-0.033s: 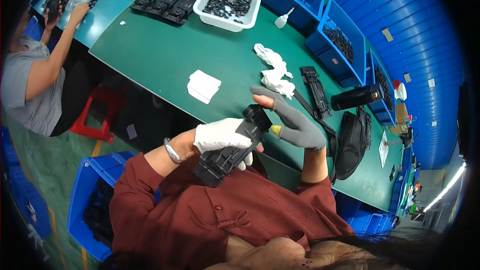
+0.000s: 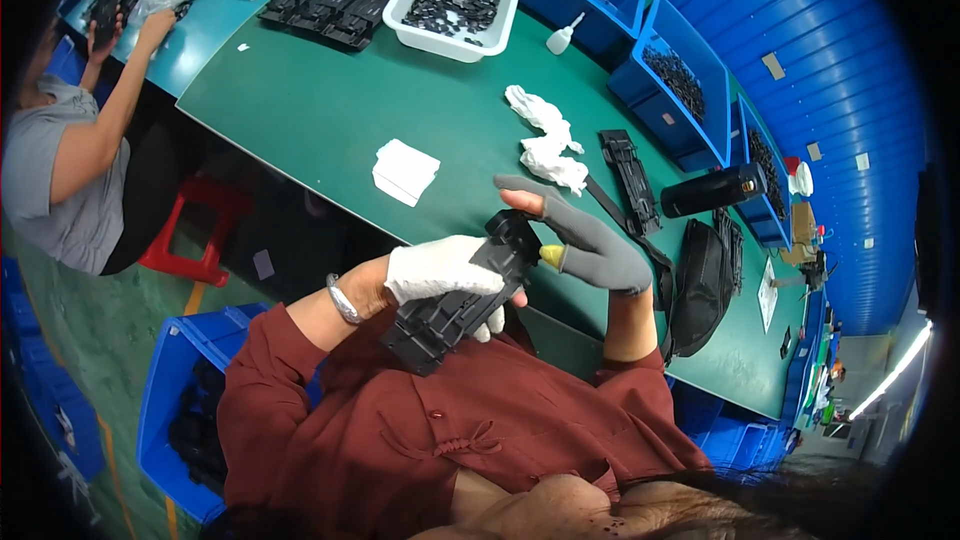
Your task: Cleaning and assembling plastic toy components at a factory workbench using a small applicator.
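My left hand (image 2: 436, 268), in a white glove, is closed around a long black moulded plastic part (image 2: 450, 310). The part slants in front of my chest, its upper end toward the table and its lower end toward my body. My right hand (image 2: 592, 242) wears a grey glove with one bare fingertip and a yellow thumb tip. It is open beside the part's upper end, fingers stretched out and thumb apart from them. Whether the thumb touches the part I cannot tell.
On the green table (image 2: 300, 130) lie white cards (image 2: 405, 172), a crumpled white cloth (image 2: 548, 140), a black bag (image 2: 698, 290), a black bottle (image 2: 712, 192) and another black part (image 2: 628, 180). Behind stand a white tub (image 2: 402, 35) and blue bins (image 2: 690, 125). A co-worker (image 2: 70, 160) sits at left.
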`<act>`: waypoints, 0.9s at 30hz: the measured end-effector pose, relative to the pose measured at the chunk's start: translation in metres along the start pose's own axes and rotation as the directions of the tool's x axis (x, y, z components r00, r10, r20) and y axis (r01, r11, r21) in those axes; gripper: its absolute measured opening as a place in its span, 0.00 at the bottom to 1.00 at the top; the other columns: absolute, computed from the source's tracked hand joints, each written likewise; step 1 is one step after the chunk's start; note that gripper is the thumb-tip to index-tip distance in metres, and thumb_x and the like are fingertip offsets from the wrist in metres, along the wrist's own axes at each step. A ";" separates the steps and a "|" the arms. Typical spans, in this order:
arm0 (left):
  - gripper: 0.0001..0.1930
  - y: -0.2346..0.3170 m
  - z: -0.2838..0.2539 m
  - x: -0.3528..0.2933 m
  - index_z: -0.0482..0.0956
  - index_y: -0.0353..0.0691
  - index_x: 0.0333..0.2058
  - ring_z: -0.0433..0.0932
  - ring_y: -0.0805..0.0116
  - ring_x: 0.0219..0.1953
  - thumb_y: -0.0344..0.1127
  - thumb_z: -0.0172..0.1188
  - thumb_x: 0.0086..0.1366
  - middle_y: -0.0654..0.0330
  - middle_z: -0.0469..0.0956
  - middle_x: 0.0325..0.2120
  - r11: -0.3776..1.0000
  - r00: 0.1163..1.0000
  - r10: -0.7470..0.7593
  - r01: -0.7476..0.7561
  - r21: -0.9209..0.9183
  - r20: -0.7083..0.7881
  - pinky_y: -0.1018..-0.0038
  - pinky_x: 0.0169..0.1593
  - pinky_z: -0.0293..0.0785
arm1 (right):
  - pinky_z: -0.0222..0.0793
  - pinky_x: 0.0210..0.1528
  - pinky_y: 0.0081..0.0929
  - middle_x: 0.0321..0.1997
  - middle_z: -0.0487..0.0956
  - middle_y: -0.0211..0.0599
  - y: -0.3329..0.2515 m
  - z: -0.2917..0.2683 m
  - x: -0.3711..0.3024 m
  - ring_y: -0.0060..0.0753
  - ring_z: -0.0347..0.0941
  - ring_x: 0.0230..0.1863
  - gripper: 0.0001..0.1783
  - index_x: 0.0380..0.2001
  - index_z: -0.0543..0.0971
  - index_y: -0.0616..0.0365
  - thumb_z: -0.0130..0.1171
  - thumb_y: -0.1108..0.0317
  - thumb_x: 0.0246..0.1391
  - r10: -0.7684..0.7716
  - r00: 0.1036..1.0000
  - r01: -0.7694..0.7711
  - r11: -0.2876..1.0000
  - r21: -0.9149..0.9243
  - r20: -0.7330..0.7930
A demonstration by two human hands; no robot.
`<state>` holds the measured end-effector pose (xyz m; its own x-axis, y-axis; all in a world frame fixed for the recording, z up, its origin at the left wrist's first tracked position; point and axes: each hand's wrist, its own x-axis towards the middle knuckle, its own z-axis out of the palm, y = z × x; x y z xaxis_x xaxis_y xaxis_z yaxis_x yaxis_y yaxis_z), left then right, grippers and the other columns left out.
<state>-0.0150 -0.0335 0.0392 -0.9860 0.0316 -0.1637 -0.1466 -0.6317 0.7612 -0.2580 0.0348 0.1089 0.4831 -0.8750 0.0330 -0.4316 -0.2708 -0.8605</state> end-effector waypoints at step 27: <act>0.33 -0.057 0.039 -0.012 0.55 0.37 0.72 0.63 0.59 0.70 0.49 0.47 0.75 0.51 0.61 0.70 0.561 0.377 0.690 -0.818 0.128 -0.618 0.60 0.72 0.59 | 0.73 0.55 0.25 0.50 0.79 0.37 -0.009 0.096 0.007 0.25 0.76 0.51 0.18 0.56 0.74 0.66 0.57 0.78 0.62 0.492 0.831 0.008 0.459 0.889 -0.261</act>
<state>0.0023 0.0324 0.0229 -0.4238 -0.9026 0.0760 0.7138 -0.2812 0.6414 -0.1773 0.0696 0.0684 -0.0098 -0.9648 -0.2629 0.4828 0.2257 -0.8462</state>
